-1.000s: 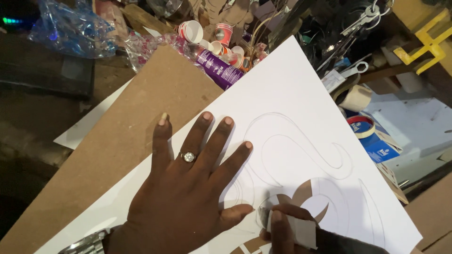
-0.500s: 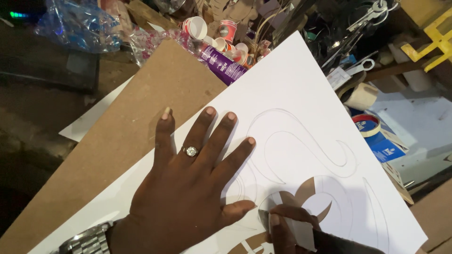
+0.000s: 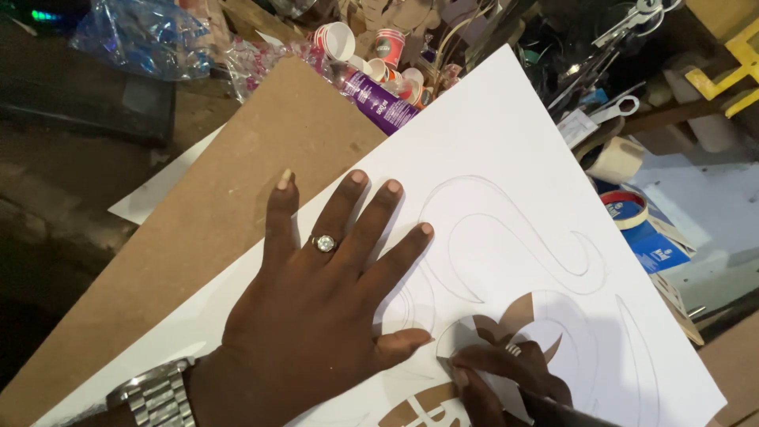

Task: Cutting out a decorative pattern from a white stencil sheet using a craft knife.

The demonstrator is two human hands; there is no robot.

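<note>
Head view, step: looked like tracing round a brown cardboard template point(image 3: 518, 316) onto the white sheet point(image 3: 514, 182). To do it well I'd say keep the template pinned flat and the tip tight against its edge, so the line matches the curly pencil outlines point(image 3: 506, 229) already there.
Head view, left hand point(image 3: 316, 316): grip fully open, fingers spread, palm pressed flat on the sheet, thumb beside the template. Ring on one finger, metal watch point(image 3: 154, 391) on the wrist.
Head view, right hand point(image 3: 498, 375): fingers pinched shut on what seemed a pencil, mostly hidden, tip at the template edge.
Head view, sheet: lay on a brown board point(image 3: 237, 198) on the worktop.
Head view, clutter: paper cups point(image 3: 371, 51), purple can point(image 3: 379, 103), tape roll point(image 3: 624, 207) behind.
</note>
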